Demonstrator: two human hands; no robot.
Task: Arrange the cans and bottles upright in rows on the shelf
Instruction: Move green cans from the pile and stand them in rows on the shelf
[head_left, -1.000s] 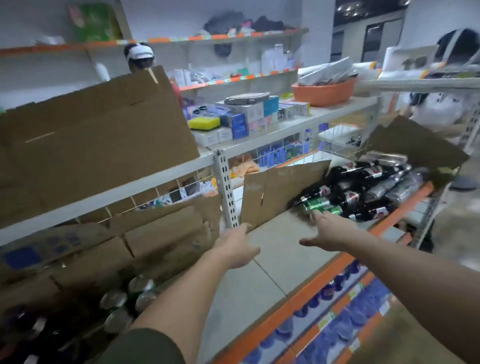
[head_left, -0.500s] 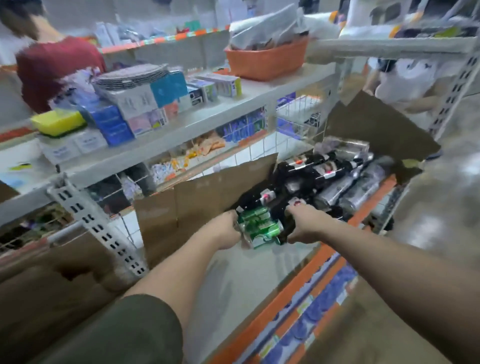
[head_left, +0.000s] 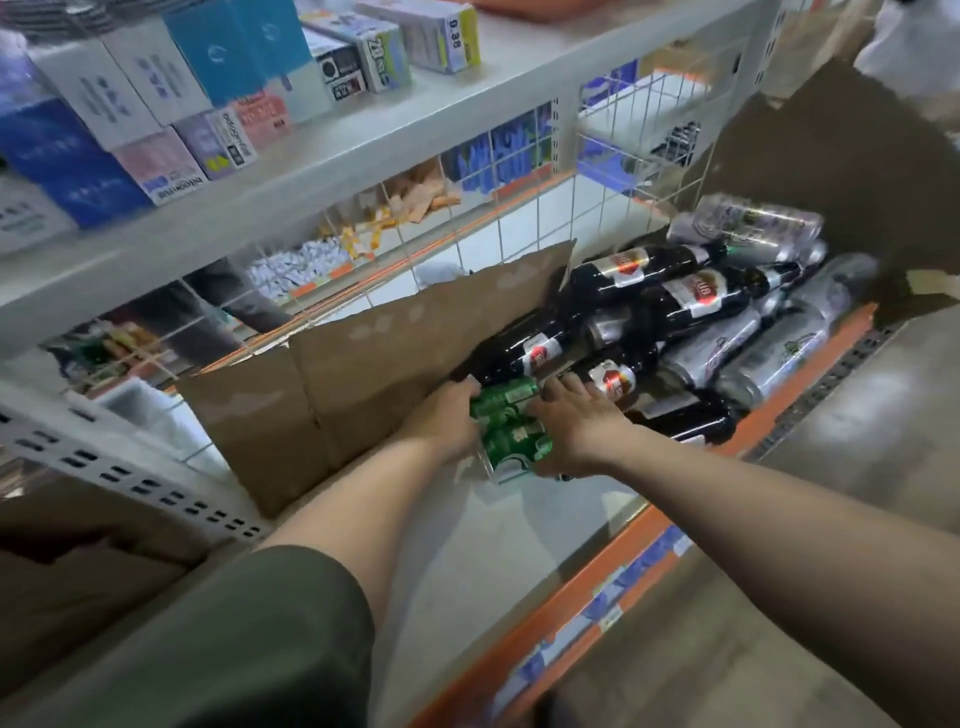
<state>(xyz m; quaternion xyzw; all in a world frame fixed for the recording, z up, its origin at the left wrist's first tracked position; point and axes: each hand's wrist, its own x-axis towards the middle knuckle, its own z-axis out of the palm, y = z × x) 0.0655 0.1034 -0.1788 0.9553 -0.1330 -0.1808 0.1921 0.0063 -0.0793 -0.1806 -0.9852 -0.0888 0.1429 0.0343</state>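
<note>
Clamping green cans (head_left: 511, 428) between both palms: left hand (head_left: 447, 421) pressed on near-left side, fingers curled round; right hand (head_left: 574, 431) spread over top and right side, fingers splayed wide across cluster. Two-sided squeeze likely meant to lift several at once. Cans lying sideways at front edge of heap, over bare shelf (head_left: 498, 551). Beyond: dark bottles (head_left: 649, 312) and silver cans (head_left: 748, 353) piled flat, penned by cardboard flap (head_left: 363, 364). Nothing upright yet.
</note>
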